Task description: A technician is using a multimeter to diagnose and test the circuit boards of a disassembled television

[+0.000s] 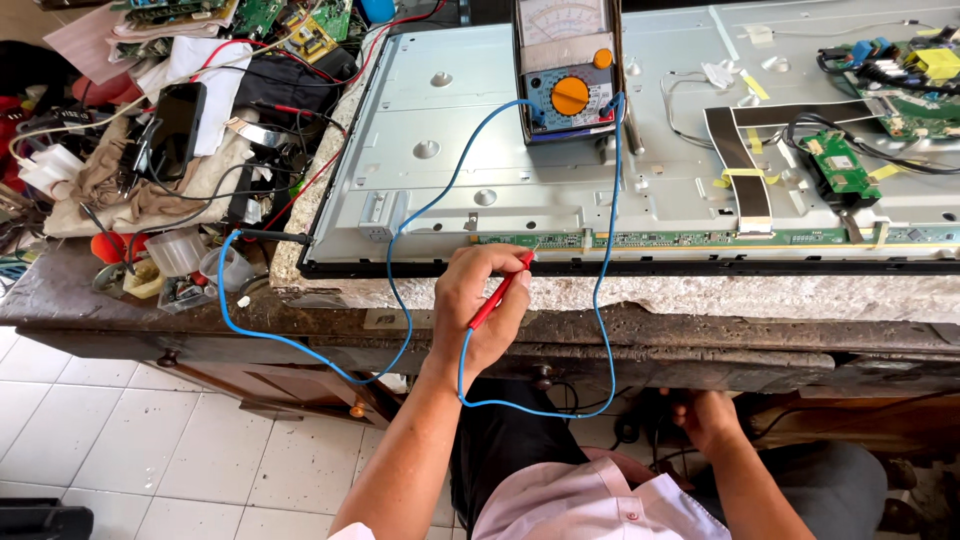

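Head view: left hand is seen closed in a pen-like grip around a red test probe. Fingers and thumb are wrapped tight on the probe body. The probe tip is laid against the narrow green circuit strip that runs along the near edge of the metal panel back. A blue lead is seen looping from the probe below the hand, up the right side to the analog multimeter, which is propped upright on the panel. A second blue lead is draped off the front of the tabletop and rises to a black probe lying at the panel's left corner.

Right hand is held low, under the tabletop edge near the lap; fingers are curled, but whether anything is gripped cannot be told.

Edges: the panel's black near rim is set just behind the rough stone lip of the tabletop. Open room is found on the bare metal between the hand and the multimeter. To the left, the surface is crowded with rags, wires and loose circuit boards. To the right, a green board and flat ribbon cable are mounted on the panel.
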